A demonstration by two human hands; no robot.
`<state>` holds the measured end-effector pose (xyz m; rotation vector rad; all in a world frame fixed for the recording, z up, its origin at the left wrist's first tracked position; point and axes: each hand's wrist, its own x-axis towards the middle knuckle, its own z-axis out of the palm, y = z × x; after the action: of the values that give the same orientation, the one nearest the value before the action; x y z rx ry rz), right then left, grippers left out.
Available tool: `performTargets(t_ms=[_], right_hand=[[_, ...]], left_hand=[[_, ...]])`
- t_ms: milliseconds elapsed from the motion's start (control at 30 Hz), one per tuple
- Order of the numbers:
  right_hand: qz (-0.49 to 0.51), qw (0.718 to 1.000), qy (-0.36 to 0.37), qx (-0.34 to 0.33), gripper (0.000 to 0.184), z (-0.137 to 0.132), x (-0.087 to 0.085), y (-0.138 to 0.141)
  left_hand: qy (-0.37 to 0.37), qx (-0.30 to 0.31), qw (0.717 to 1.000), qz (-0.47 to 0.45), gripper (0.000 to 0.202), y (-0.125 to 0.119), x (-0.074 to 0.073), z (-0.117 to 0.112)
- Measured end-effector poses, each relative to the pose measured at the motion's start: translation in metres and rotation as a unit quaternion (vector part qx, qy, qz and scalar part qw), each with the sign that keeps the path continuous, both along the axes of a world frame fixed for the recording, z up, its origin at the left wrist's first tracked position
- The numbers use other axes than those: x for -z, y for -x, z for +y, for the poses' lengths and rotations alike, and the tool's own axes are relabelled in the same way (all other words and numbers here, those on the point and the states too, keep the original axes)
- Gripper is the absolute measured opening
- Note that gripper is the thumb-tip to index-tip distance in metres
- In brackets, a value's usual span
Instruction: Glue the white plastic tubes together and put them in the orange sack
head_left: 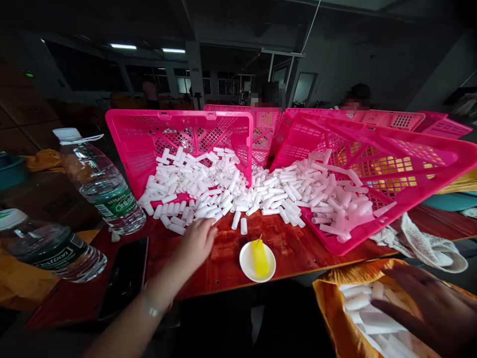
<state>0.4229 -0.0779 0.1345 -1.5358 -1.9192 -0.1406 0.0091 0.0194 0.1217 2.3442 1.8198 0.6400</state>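
My left hand (199, 242) reaches over the table to the near edge of a heap of short white plastic tubes (201, 179). Its thumb and forefinger look apart, and the other fingertips are partly hidden. My right hand (428, 303), dark and slightly blurred, hovers with spread fingers over an open orange sack (324, 298). Inside that sack lie longer-looking white tubes (380, 323). Two short tubes stand close to the heap, right of my left hand. A small white dish (246, 268) holds a yellow block (260, 258) with a thin stick in it.
Two pink crates (179, 117) (428, 149) lie tipped, tubes spilling onto the red table (298, 253). Water bottles (108, 194) (55, 253) and a black phone (126, 273) sit left. A whitish cloth (425, 243) hangs at the right edge. People are beyond the crates.
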Motion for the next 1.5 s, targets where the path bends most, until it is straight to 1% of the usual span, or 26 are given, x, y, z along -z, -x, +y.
performTargets(t_ms=[33,67,100,167,233,300,333,400,500,567,633,667,733,800,833,867,900,967,1067,1133,1167,1233,1300,1367,1433,1500], right_hand=[[-0.017,1.0,0.006,-0.009,0.038,0.022,0.001,0.008],[-0.031,0.999,0.016,-0.037,0.034,0.048,0.002,0.026],[-0.055,0.992,0.061,-0.097,0.026,0.076,0.002,0.05],[-0.079,0.967,0.11,-0.216,0.029,0.133,0.003,0.109],[-0.094,0.95,0.112,-0.276,0.03,0.181,0.007,0.168],[-0.112,0.934,0.114,-0.318,0.025,0.212,0.013,0.211],[-0.119,0.928,0.114,-0.334,0.021,0.221,0.017,0.226],[-0.129,0.919,0.112,-0.355,0.014,0.231,0.022,0.242],[-0.114,0.923,0.096,-0.354,0.017,0.228,0.024,0.238],[-0.084,0.939,0.082,-0.324,0.022,0.218,0.024,0.217],[-0.026,0.96,0.074,-0.27,0.026,0.203,0.026,0.185],[0.016,0.968,0.072,-0.239,0.029,0.194,0.03,0.165],[0.129,0.973,0.071,-0.18,0.033,0.171,0.041,0.125],[0.209,0.966,0.074,-0.136,0.039,0.144,0.054,0.091],[0.227,0.962,0.081,-0.126,0.042,0.129,0.06,0.078],[0.235,0.96,0.09,-0.124,0.043,0.114,0.064,0.07],[0.234,0.958,0.099,-0.13,0.043,0.1,0.067,0.066],[0.216,0.956,0.117,-0.162,0.04,0.078,0.069,0.069],[0.18,0.951,0.129,-0.216,0.037,0.064,0.067,0.091],[0.163,0.947,0.131,-0.242,0.037,0.064,0.065,0.107],[0.154,0.946,0.133,-0.254,0.036,0.065,0.065,0.113],[0.136,0.941,0.136,-0.278,0.035,0.068,0.066,0.121],[0.124,0.936,0.13,-0.304,0.032,0.069,0.068,0.124],[0.123,0.929,0.113,-0.331,0.029,0.068,0.069,0.124],[0.136,0.922,0.109,-0.346,0.029,0.066,0.069,0.122],[0.173,0.917,0.141,-0.331,0.033,0.065,0.069,0.12]], left_hand=[[0.001,-0.026,0.999,0.022,0.029,0.011,0.004,0.022],[0.006,-0.04,0.998,0.04,0.026,0.018,0.007,0.042],[0.016,-0.051,0.997,0.056,0.023,0.021,0.01,0.057],[0.038,-0.072,0.994,0.079,0.016,0.019,0.014,0.076],[0.059,-0.098,0.989,0.098,0.014,0.013,0.018,0.082],[0.073,-0.117,0.985,0.106,0.019,0.006,0.021,0.082],[0.077,-0.122,0.984,0.106,0.021,0.005,0.023,0.081],[0.073,-0.127,0.984,0.1,0.018,0.004,0.025,0.082],[0.04,-0.125,0.988,0.076,0.004,0.007,0.022,0.081],[0.005,-0.114,0.992,0.05,0.009,0.01,0.02,0.073],[-0.026,-0.097,0.995,0.024,0.013,0.012,0.022,0.059],[-0.036,-0.084,0.996,0.004,0.012,0.012,0.026,0.05],[-0.039,-0.038,0.995,-0.088,0.01,0.011,0.039,0.027],[-0.018,0.018,0.978,-0.208,0.018,0.01,0.054,0.004],[-0.001,0.041,0.968,-0.248,0.026,0.009,0.059,-0.007],[0.018,0.056,0.965,-0.257,0.034,0.008,0.062,-0.015],[0.038,0.063,0.97,-0.23,0.039,0.008,0.064,-0.022],[0.071,0.058,0.988,-0.125,0.042,0.006,0.06,-0.029],[0.097,0.027,0.995,0.02,0.041,0.001,0.048,-0.028],[0.102,0.013,0.993,0.064,0.038,-0.003,0.041,-0.026],[0.104,0.009,0.992,0.068,0.036,-0.005,0.038,-0.027],[0.112,0.017,0.993,0.039,0.03,-0.008,0.034,-0.03],[0.125,0.045,0.991,-0.032,0.023,-0.01,0.035,-0.036],[0.13,0.082,0.982,-0.107,0.017,-0.016,0.039,-0.041],[0.124,0.113,0.974,-0.153,0.031,-0.025,0.046,-0.044],[0.107,0.134,0.97,-0.172,0.051,-0.036,0.053,-0.044]])
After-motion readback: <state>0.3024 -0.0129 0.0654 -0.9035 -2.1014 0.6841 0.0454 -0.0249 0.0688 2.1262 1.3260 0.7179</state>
